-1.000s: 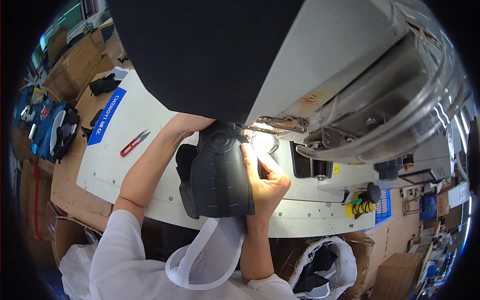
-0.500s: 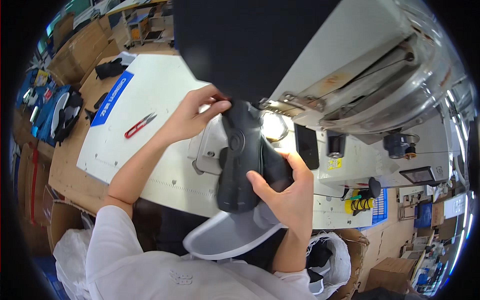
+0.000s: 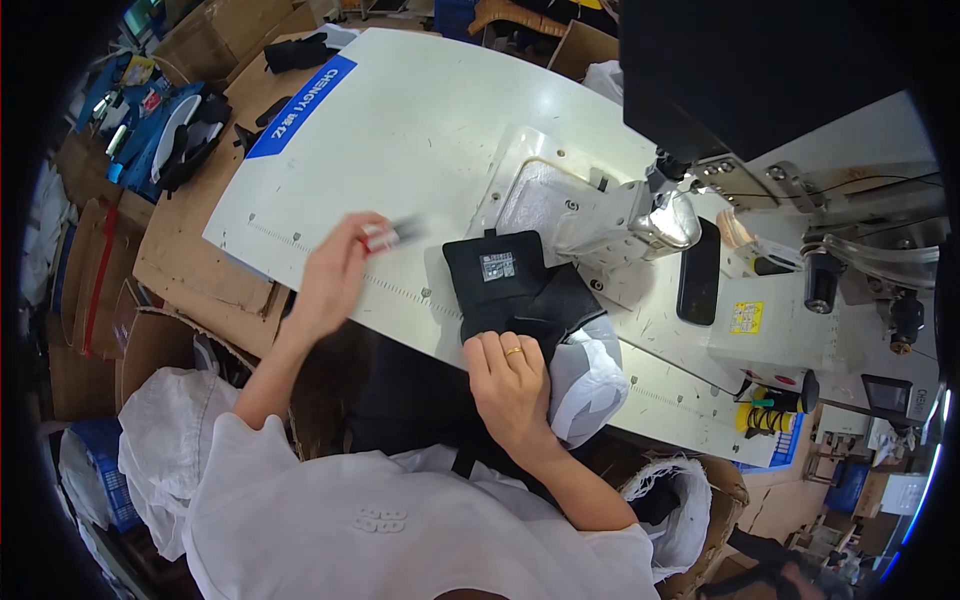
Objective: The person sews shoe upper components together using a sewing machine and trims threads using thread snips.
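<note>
My left hand (image 3: 334,276), raised over the left of the white table (image 3: 400,120), is closed around red-handled thread snips (image 3: 382,238). Motion blurs their blades, which point toward the sewing machine. A sewn piece in black and grey fabric, which looks like a shoe upper (image 3: 585,385), lies across the table's front edge. One black flap with a printed label (image 3: 497,266) is spread flat on the tabletop. My right hand (image 3: 508,385), a ring on one finger, grips the near black part of the piece. Just beyond the piece is the machine's white bed arm (image 3: 610,215).
The machine's dark head cover (image 3: 750,60) hangs at the upper right. A black phone (image 3: 698,270) lies beside the bed arm. A yellow thread spool (image 3: 765,418) stands at the right. Lined cartons flank me, one with a white bag (image 3: 175,440), another with a white sack (image 3: 690,515).
My left hand has let go of the sewn piece and picked the snips off the table. The piece has come out from under the machine head toward me, turned over. My view has shifted.
</note>
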